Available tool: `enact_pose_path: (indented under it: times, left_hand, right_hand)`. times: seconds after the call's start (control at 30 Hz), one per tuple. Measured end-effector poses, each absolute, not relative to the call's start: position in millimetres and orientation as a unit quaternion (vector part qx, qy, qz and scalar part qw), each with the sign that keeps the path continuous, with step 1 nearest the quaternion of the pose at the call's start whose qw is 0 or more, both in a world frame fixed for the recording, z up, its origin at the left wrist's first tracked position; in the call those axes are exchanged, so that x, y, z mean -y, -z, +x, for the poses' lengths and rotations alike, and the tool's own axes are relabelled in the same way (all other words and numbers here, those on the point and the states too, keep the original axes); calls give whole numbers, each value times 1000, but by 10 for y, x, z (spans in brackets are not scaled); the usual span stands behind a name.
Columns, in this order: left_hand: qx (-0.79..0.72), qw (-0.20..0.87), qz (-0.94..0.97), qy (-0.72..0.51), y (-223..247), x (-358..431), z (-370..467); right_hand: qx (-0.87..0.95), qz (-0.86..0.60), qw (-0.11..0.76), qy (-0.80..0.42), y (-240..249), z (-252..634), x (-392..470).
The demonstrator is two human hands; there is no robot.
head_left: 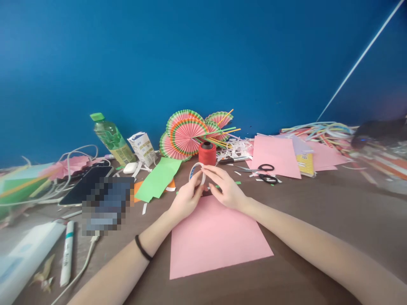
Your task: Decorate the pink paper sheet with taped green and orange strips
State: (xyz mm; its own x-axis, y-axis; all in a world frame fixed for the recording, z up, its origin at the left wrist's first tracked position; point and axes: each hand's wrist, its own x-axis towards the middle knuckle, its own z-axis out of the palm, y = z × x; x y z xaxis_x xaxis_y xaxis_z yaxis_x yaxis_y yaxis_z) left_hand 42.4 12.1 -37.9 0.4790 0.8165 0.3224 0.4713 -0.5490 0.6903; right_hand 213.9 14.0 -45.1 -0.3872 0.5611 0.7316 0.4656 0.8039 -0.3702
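Note:
My left hand (pixel 187 195) is closed on a roll of white tape (pixel 192 170) whose ring stands up on edge, with a bluish inner side. My right hand (pixel 229 186) reaches in from the other side, its fingertips pressed to the top edge of the tape roll and its thumb lower down, apart from the fingers. Both hands are above the far edge of a pink paper sheet (pixel 216 241) that lies flat on the table. Just behind the roll stands a red thread spool (pixel 207 155). My fingers hide part of the roll.
Behind are pleated paper fans (pixel 187 135) and white paper shreds (pixel 237 148). Scissors (pixel 265 168) and pink sheets (pixel 273 154) lie to the right. Leftward are green paper (pixel 159 180), a drink bottle (pixel 112 140), a carton (pixel 142 148), a phone (pixel 84 186) and a marker (pixel 67 254).

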Motion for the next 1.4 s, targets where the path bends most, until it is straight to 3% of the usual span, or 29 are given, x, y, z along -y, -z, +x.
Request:
enact_pose_path:
  times: [0.43, 0.8, 1.2, 1.4]
  left_hand:
    - [-407, 244, 818, -325, 388, -112, 401]
    - [-458, 217, 816, -279, 333, -115, 439]
    - [-470, 201, 809, -291, 344, -158, 454]
    - [-475, 216, 793, -314, 341, -169, 449]
  right_hand:
    - [827, -279, 478, -98, 475, 2165, -148]
    - [739, -350, 498, -288, 449, 2148, -94]
    - [691, -411, 514, -300, 474, 2131, -130]
    - [704, -410, 481, -325, 474, 2148, -131]
